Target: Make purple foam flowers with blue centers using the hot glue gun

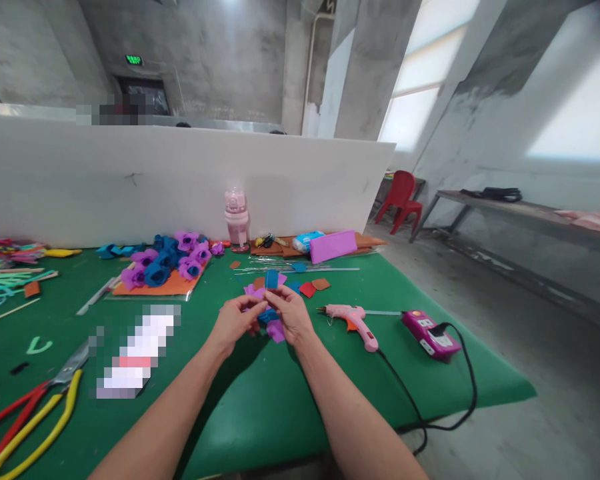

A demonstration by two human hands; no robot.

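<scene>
Over a smooth green tabletop (260, 420), the right hand (291, 315) pinches a small blue paper-like piece (271, 279) upright between closed fingertips, while the left hand (233, 323) curls alongside, its hold unclear; a light, steady pinch should best avoid creasing.

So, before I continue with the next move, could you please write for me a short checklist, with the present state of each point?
1. Blue piece held: ok, it appears pinched at the fingertips of the right grip.
2. Left grip secure: cannot tell; it is close to the right one, but what its fingertips hold is unclear.
3. Pink glue gun nearby: ok, it lies right of the hands on the green table.
4. Glue gun hot: cannot tell from this picture.
5. Black cable fully on the table: not ok, part hangs past the near edge.
6. Shears away from the hands: ok, they lie far left.
</scene>
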